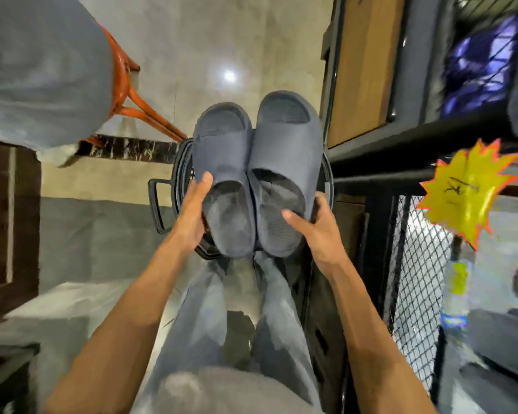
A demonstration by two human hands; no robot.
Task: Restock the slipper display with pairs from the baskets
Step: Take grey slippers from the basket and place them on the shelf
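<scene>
I hold a pair of dark grey slide slippers side by side, toes pointing away from me. My left hand (pixel 193 210) grips the heel of the left slipper (pixel 222 162), thumb on its outer edge. My right hand (pixel 317 225) grips the heel of the right slipper (pixel 287 150), thumb lying on its footbed. Both slippers hover over a black plastic basket (pixel 162 201) on the floor, which they mostly hide.
A black metal display rack (pixel 401 144) with wire mesh (pixel 416 279) stands at the right, with a yellow starburst price tag (pixel 467 189) on it. An orange metal stool leg (pixel 138 106) and another person's grey sleeve (pixel 42 73) are at the upper left. My legs are below.
</scene>
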